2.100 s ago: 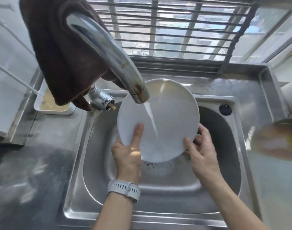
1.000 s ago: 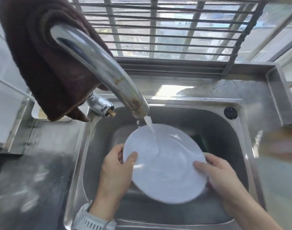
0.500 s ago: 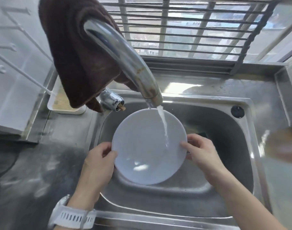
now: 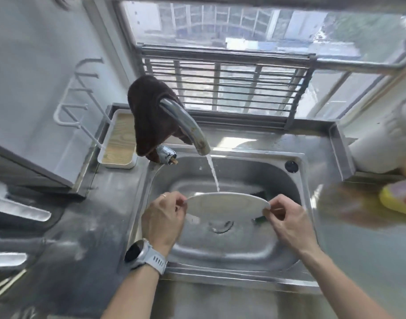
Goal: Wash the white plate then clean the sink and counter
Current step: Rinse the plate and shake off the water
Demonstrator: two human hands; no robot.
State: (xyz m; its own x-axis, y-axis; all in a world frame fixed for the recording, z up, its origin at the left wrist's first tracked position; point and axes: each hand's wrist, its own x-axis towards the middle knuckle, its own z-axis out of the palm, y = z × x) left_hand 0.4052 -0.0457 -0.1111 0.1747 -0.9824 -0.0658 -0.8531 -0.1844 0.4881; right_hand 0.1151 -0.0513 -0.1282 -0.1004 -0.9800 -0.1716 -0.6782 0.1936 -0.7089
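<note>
The white plate is held over the steel sink, tipped so that I see it nearly edge-on. My left hand pinches its left rim and my right hand pinches its right rim. Water runs from the faucet onto the plate's far edge. The drain shows just below the plate. A dark green sponge lies in the sink behind the plate, mostly hidden. The grey counter surrounds the sink.
A brown cloth hangs over the faucet. A white tray with a wooden insert sits at the back left under a white wall rack. A yellow and pink sponge lies on the right counter. A barred window is behind.
The plate has tipped from facing me to nearly edge-on and sits lower over the drain. Both hands moved from cupping the sides to pinching the rim. My view has pulled back and up.
</note>
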